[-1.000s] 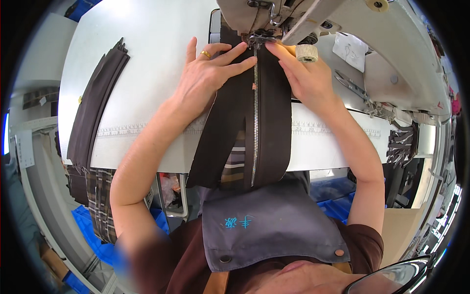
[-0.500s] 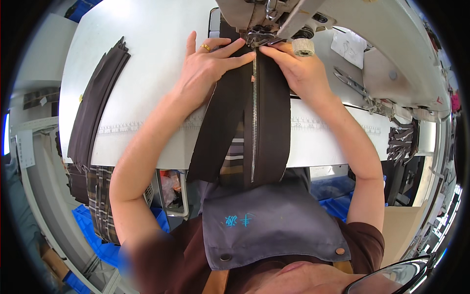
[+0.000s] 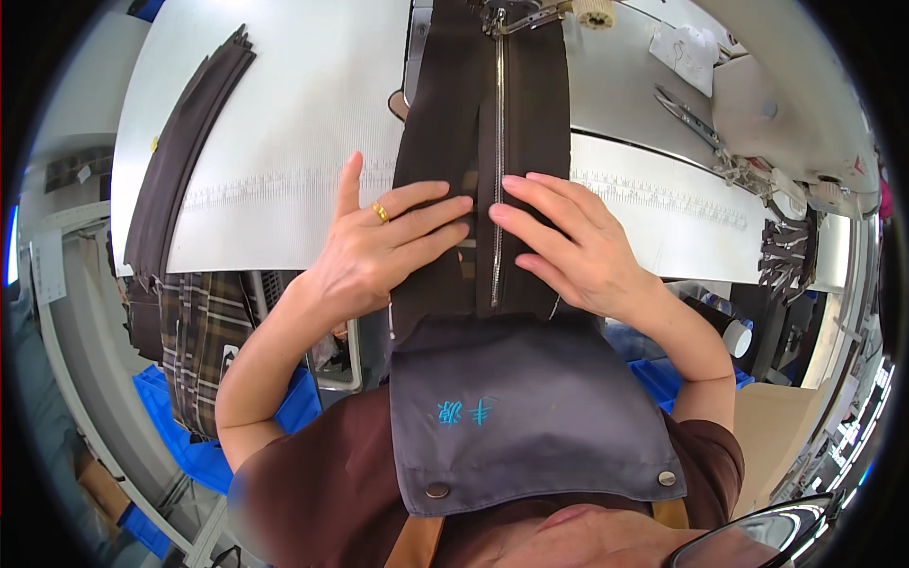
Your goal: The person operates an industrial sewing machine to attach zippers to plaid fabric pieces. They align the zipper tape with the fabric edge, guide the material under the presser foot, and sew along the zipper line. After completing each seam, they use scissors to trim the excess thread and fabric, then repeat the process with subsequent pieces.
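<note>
A dark brown fabric piece (image 3: 536, 114) lies lengthwise on the sewing table, with a metal zipper (image 3: 499, 123) running down it. Its far end passes under the presser foot (image 3: 496, 24) of the sewing machine. My left hand (image 3: 383, 241), a gold ring on one finger, rests open on the left panel, fingers stretched toward the zipper. On the other side, my right hand (image 3: 582, 248) lies open with spread fingertips on the cloth along the zipper. Between the hands a narrow strip of plaid shows through the slit. The near end of the fabric meets my grey apron (image 3: 530, 407).
Stacked dark fabric strips (image 3: 194, 156) lie at the table's left. Plaid cloth (image 3: 204, 350) hangs below them, over a blue bin (image 3: 175, 431). Right of the machine are scissors (image 3: 686, 115), a white paper piece (image 3: 684, 59) and a bundle of zipper ends (image 3: 788, 254).
Both hands have drawn back from the presser foot toward me and now lie on the nearer fabric. The left panel has swung in toward the zipper, covering most of the plaid. The view has shifted slightly.
</note>
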